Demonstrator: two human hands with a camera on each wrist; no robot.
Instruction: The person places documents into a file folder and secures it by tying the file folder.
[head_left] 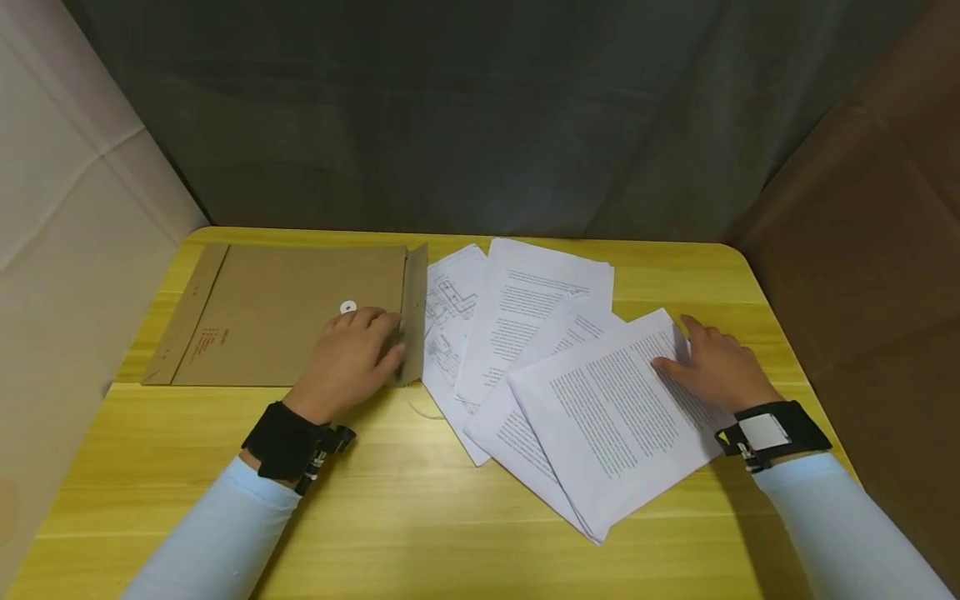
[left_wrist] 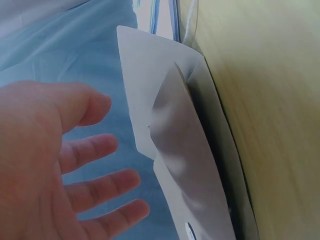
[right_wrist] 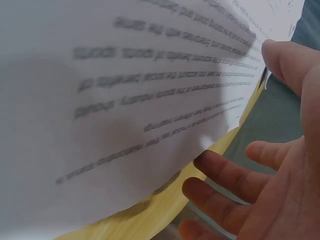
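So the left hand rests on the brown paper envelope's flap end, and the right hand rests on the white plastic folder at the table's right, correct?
Not quite. The left hand does rest on the brown paper envelope at its flap end, but the right hand rests on the top white printed sheet of the fanned papers, not a plastic folder. The head view shows it.

Even light; blurry wrist views

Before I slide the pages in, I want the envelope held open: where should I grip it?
Pinch the open flap on the brown envelope, coming from its right side. It stands raised off the table beside the left hand, facing the papers.
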